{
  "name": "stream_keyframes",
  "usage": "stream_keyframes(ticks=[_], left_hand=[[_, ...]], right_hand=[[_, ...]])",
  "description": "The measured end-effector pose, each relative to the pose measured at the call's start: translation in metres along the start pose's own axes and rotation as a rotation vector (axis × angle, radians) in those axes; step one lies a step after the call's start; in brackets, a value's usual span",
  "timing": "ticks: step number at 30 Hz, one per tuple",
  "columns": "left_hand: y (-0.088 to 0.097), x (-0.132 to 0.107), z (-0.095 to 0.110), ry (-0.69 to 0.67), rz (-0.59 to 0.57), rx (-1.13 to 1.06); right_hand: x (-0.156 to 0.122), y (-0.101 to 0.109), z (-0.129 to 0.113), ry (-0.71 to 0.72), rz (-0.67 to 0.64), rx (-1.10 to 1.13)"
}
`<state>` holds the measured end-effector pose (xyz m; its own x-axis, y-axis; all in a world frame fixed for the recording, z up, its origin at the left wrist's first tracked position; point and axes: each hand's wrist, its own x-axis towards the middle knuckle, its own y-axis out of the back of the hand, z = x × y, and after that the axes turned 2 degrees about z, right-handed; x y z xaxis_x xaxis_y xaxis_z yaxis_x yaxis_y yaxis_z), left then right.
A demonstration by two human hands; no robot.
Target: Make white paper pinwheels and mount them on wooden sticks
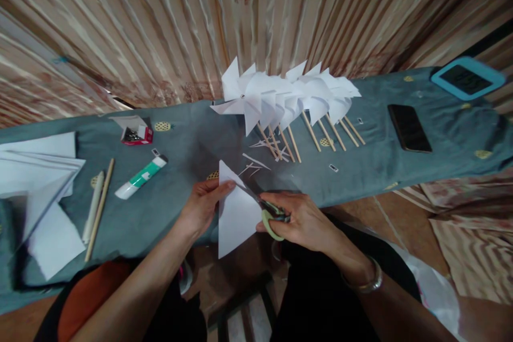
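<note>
A folded triangular sheet of white paper (234,219) is pinched between the thumb and fingers of my left hand (203,204). My right hand (306,222) is closed around scissors with pale green handles (269,224). Their blades lie along the paper's upper right edge; how far apart they are cannot be made out. Thin paper strips (256,161) are scattered on the cloth just beyond the sheet. Behind these lies a row of several white paper pinwheels (256,93) on wooden sticks (294,143).
A grey-green cloth (188,155) covers the long table. To the left are white paper sheets (56,240), a wooden stick (100,208), a glue stick (140,177) and an open red box of small metal pieces (137,133). A dark phone (409,128) and blue-framed digital display (468,78) lie right.
</note>
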<state>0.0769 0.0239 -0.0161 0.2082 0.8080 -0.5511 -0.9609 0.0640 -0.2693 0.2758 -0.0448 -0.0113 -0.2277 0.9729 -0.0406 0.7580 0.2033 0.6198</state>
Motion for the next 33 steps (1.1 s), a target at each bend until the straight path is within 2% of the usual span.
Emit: stream_keyframes(ticks=[18, 33], left_hand=[[0.001, 0.0013, -0.0011, 0.029, -0.02, -0.095], [0.0, 0.0004, -0.0033, 0.067, -0.062, -0.13]], right_hand=[[-0.0021, -0.0075, 0.0028, -0.041, 0.0, 0.084], [-0.002, -0.0072, -0.0011, -0.036, 0.012, 0.06]])
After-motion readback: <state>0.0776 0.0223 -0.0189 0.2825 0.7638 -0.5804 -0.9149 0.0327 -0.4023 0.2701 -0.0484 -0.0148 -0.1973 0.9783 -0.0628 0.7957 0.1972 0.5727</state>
